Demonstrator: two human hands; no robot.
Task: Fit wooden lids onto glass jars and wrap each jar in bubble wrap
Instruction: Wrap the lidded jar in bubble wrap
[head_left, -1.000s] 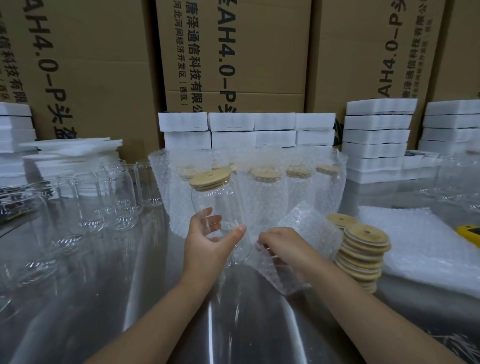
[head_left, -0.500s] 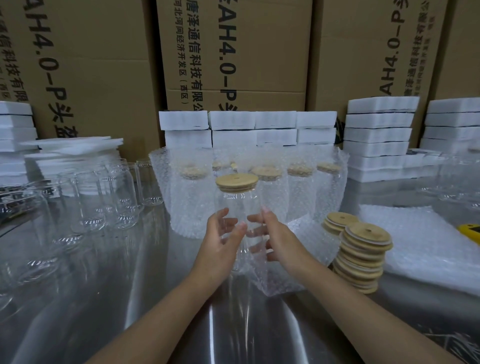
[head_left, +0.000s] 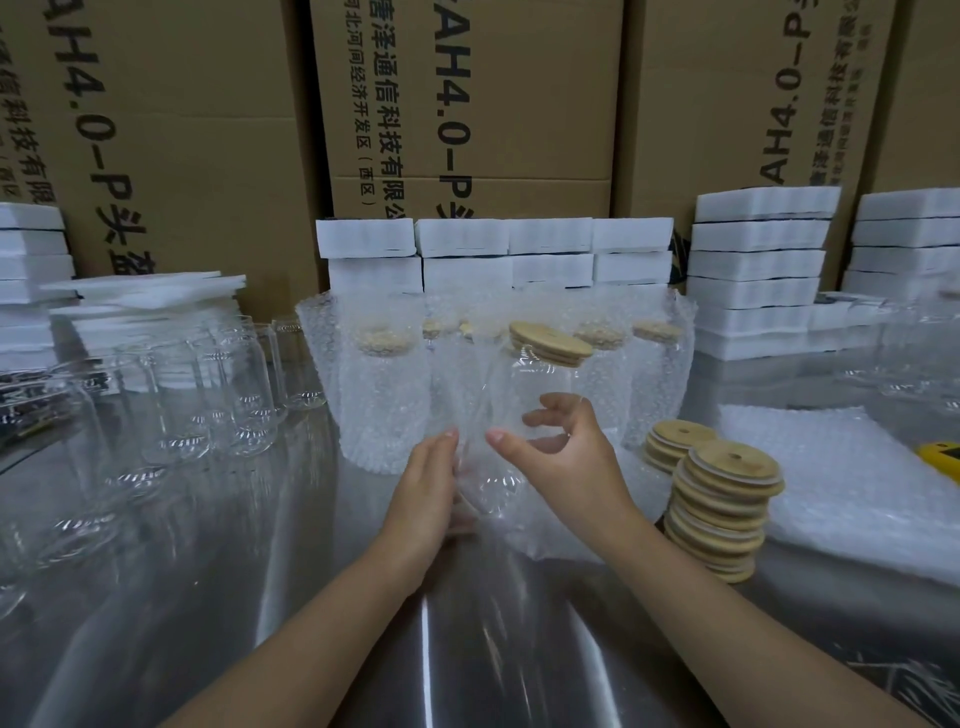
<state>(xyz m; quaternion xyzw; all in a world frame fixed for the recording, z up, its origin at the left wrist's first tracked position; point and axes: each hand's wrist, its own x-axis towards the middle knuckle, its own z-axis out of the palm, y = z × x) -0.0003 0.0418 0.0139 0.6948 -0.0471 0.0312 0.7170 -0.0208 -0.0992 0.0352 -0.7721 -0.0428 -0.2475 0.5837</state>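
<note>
left hand (head_left: 426, 493) flat against bubble wrap (head_left: 524, 527); right hand (head_left: 566, 457) curled round tilted jar (head_left: 524, 389). i'd roll snug, wrap edge pinned, wooden lid (head_left: 550, 343) seated

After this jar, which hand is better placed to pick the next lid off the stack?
Right hand, probably: the lid stack stands beside its forearm, while the left hand is on the jar's other side.

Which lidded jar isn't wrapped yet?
The tilted jar between left hand and right hand; its lid is bare, while wrapped jars behind are fully covered.
</note>
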